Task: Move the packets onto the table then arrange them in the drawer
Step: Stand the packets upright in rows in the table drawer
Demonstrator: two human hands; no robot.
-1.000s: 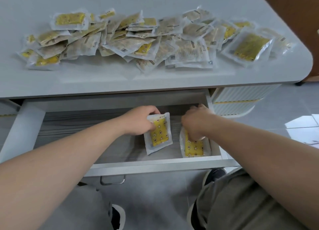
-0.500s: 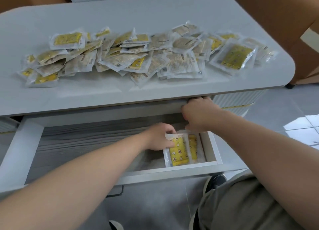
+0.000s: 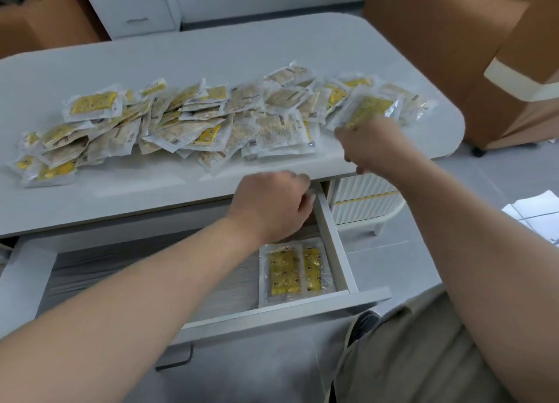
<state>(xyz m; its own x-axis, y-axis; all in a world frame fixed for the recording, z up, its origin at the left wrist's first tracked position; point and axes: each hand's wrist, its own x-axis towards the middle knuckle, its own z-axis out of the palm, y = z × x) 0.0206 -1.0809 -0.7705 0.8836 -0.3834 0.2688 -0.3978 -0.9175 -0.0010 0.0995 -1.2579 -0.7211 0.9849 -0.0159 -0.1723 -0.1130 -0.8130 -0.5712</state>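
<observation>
Several clear packets with yellow contents lie in a loose pile (image 3: 181,124) across the grey table (image 3: 211,55). Below the table's front edge the drawer (image 3: 335,236) stands pulled out. Two packets (image 3: 284,272) lie flat side by side in its front right corner, the right one (image 3: 313,269) partly under the left. My left hand (image 3: 272,206) hovers above the drawer's back right with fingers loosely curled and holds nothing. My right hand (image 3: 372,145) is over the table's right end, fingertips at the near edge of a large packet (image 3: 372,106); blur hides whether it grips it.
Brown cardboard boxes (image 3: 453,39) stand right of the table and a white cabinet (image 3: 136,6) behind it. A white ribbed unit (image 3: 363,203) sits under the table's right end. Papers (image 3: 538,215) lie on the floor. My knee (image 3: 408,357) is below the drawer front.
Both hands left the two packets in the drawer and rose. The right hand moved up to the packets at the table's right end; the left lifted to the table edge.
</observation>
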